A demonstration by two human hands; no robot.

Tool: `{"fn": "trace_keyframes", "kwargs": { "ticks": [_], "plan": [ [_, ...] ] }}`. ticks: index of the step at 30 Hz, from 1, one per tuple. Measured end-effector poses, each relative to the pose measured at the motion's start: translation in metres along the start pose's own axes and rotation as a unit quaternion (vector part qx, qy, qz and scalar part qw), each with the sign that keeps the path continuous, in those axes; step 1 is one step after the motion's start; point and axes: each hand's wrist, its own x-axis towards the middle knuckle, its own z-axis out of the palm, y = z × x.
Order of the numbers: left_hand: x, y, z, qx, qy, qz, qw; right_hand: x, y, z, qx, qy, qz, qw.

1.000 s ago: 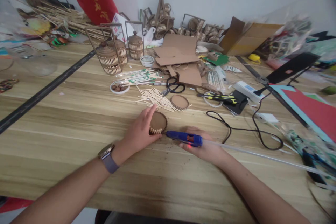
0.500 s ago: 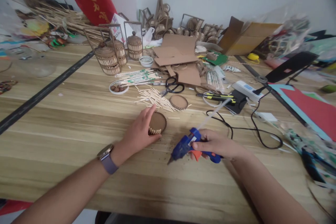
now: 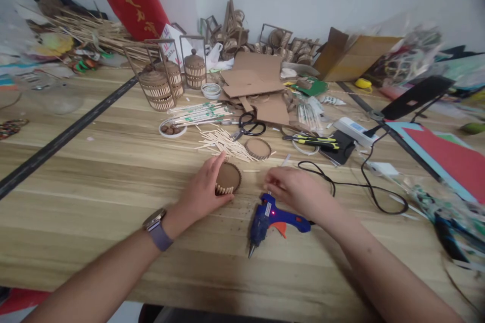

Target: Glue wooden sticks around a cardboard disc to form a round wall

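My left hand [image 3: 200, 184] curves around the near-left edge of a round brown cardboard base [image 3: 229, 176]. A row of short wooden sticks [image 3: 224, 190] stands along the base's near rim, beside my thumb. My right hand [image 3: 290, 186] is closed around a translucent glue stick [image 3: 286, 160] at the back end of a blue glue gun [image 3: 261, 219]. The gun has an orange trigger, a lit red light and its nozzle pointing toward me. Beyond my hands lie a pile of cut wooden sticks [image 3: 223, 142] and a second round cardboard base [image 3: 258, 148].
Black scissors [image 3: 250, 125], a yellow-black utility knife [image 3: 316, 141] and cardboard sheets [image 3: 257, 75] lie farther back. A black cord [image 3: 352, 185] loops at the right. Small lidded baskets [image 3: 155, 88] with tall handles stand at the back left. A white dish [image 3: 173, 128] holds brown balls.
My right hand has let go of the glue gun's handle and moved up to the glue stick at its back. The gun has turned slightly, nozzle nearer me. My left hand stays on the base.
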Motion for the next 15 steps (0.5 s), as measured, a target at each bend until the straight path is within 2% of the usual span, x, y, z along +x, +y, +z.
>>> {"fn": "trace_keyframes", "kwargs": {
  "ticks": [7, 15],
  "plan": [
    [0.001, 0.001, 0.001, 0.006, -0.005, -0.001, 1.000, 0.040, -0.019, 0.012, -0.139, 0.016, -0.076, 0.987],
    [0.001, 0.001, -0.001, 0.001, -0.011, 0.003, 1.000, 0.047, -0.012, 0.026, -0.183, 0.027, -0.070, 0.980]
  ]
}}
